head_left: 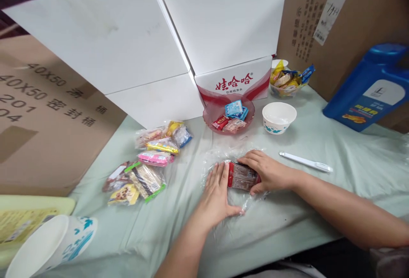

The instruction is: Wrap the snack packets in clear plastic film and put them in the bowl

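A clear plastic bag (223, 158) lies on the pale green tablecloth (319, 201) with a red snack packet (242, 176) inside it. My left hand (217, 192) lies flat and open on the bag, its fingers stretched beside the packet's left end. My right hand (265, 170) curls over the packet's right end and grips it through the plastic.
Filled snack bags (150, 165) lie to the left. A pink glass dish (228, 116) of sweets, a white paper bowl (278, 117), a white sealing clip (306, 162) and another snack bowl (287, 82) sit behind. White cartons (191, 35), brown cardboard (47, 116), a blue jug (370, 88) and a paper cup (51, 244) surround them.
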`<state>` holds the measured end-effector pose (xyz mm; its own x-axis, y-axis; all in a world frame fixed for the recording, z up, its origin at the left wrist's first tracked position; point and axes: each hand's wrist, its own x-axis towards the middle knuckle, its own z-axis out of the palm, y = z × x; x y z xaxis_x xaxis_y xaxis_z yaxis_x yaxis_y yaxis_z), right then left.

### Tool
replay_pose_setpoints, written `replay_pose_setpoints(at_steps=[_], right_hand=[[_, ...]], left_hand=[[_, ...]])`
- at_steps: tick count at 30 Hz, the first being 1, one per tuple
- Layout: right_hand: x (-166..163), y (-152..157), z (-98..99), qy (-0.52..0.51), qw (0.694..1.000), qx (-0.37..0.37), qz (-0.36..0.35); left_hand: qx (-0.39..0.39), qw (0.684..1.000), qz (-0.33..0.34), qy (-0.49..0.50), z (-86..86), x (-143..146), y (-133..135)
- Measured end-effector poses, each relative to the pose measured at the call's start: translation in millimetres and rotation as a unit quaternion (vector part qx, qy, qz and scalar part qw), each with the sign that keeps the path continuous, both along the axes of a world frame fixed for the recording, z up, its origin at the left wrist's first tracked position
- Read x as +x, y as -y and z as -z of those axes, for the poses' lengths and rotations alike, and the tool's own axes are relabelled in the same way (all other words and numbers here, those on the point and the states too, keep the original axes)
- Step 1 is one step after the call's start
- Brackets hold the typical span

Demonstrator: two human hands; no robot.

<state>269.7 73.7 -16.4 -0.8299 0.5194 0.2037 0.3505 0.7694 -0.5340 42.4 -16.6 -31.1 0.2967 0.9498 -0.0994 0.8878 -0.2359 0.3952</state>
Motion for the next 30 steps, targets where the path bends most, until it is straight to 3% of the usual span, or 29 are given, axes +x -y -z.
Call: replay_pose_setpoints(at_steps=[5,15,18,23,27,30], right_hand=[[-3.1,3.1,-3.6,-0.043,0.998,-0.04,0.025],[-26.6,34.8,-16.8,0.077,0.991,0.114,0.004],[-23.8,49.1,-21.4,0.095,0.991,0.093,0.026],[-14.7,51.9,-27.1,0.132,0.982,0.0,0.138],[-22.7,48.2,-29.4,0.179,0.974,0.063,0.119],[-35.9,47.3,-26.6,0.211,0.968,0.067,0.121]], left_hand=[[-0.053,0.998,-0.009,-0.037,-7.1,1.9,-2.3],[-0.068,0.995,-0.023,-0.065,-12.0,3.6,-3.4],[-0.066,0.996,-0.013,-0.06,-10.7,1.1,-2.8],[-0.072,0.996,-0.008,-0.056,-11.8,2.9,-2.6],[-0.071,0.995,-0.006,-0.064,-13.3,4.9,-3.1],[-0.064,0.996,-0.008,-0.067,-12.5,4.7,-3.1]])
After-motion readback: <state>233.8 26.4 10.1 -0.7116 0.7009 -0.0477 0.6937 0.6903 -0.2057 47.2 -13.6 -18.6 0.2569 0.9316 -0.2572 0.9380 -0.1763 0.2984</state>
